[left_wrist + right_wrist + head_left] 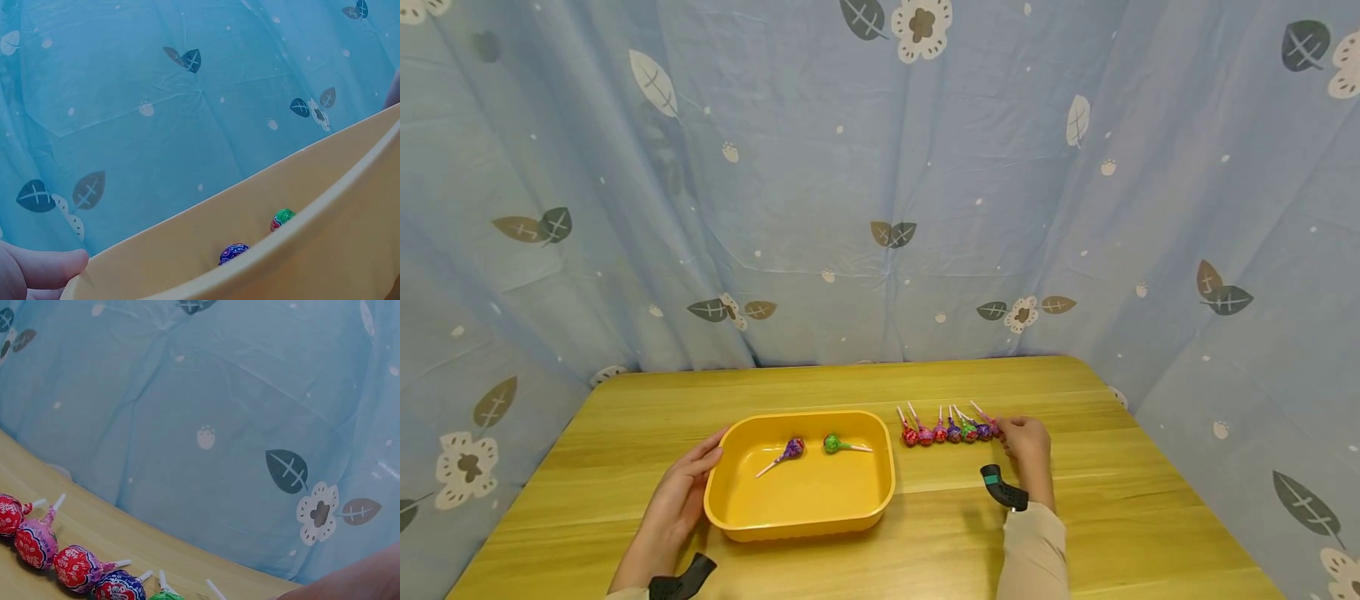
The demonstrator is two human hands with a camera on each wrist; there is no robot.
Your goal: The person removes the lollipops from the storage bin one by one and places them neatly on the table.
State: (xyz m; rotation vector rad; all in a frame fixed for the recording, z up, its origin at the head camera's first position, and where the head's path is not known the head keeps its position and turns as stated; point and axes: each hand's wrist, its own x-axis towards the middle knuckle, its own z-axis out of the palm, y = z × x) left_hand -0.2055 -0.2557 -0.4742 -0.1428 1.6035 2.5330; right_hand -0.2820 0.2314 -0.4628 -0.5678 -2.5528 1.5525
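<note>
A yellow plastic bin (801, 528) sits on the table, with a purple-and-red lollipop (793, 448) and a green lollipop (832, 444) lying inside. My left hand (676, 492) grips the bin's left side, its thumb (59, 267) at the rim in the left wrist view. Right of the bin lies a row of several wrapped lollipops (926, 436), red, pink, purple and green, sticks pointing away. At the row's right end my right hand (1027, 442) pinches a pink lollipop (995, 427) by its head. In the right wrist view the fingertips are out of frame.
The wooden table (1120, 500) has a rounded far right corner. A blue curtain (820, 208) with leaf and flower prints hangs behind it and at both sides. Each wrist wears a black band device (1004, 489).
</note>
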